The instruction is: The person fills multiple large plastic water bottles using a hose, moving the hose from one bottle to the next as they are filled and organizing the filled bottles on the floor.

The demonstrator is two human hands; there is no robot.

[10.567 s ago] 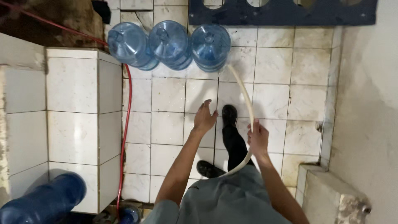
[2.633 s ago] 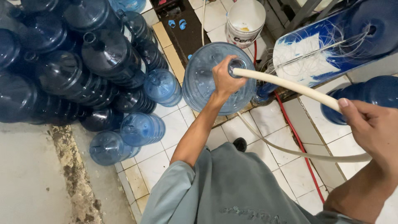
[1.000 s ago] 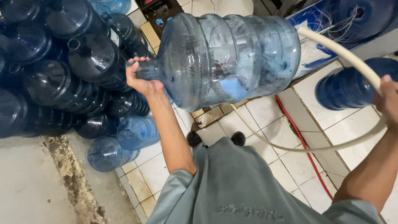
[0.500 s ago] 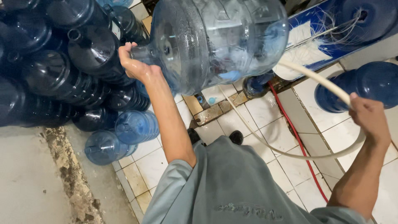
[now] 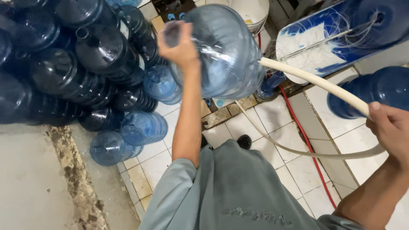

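Tiled floor (image 5: pixel 272 123) of pale square tiles, wet-looking, with a rough concrete strip (image 5: pixel 38 179) along our left. Nearest to us, our grey shirt (image 5: pixel 230 191) fills the bottom of the view, a dark shoe tip (image 5: pixel 244 141) poking out past it. Our right hand (image 5: pixel 390 127) sits low at the right edge, fingers wrapped tight round the cream hose (image 5: pixel 315 83), which loops back under the hand and across the tiles. Our left hand (image 5: pixel 181 44) is raised at arm's length, fingers clamped round the neck of a big clear-blue water jug (image 5: pixel 226 51), held up off the floor and tipped on its side, neck pointing left. The hose end touches or passes behind the jug's right side; we cannot tell which. To handle this well, in our judgement: keep the neck grip firm since the jug's whole weight hangs from one hand, keep the hose hand close to the nozzle end for control, and mind the slack loop near the feet. A red hose (image 5: pixel 304 140) runs along the tiles beside it. Farther left, a stack of dark blue jugs (image 5: pixel 85 55) lies on its side; farther right, another blue jug (image 5: pixel 375 91), a blue and white basin (image 5: pixel 324 42), and a white bucket (image 5: pixel 255 10) at the top.
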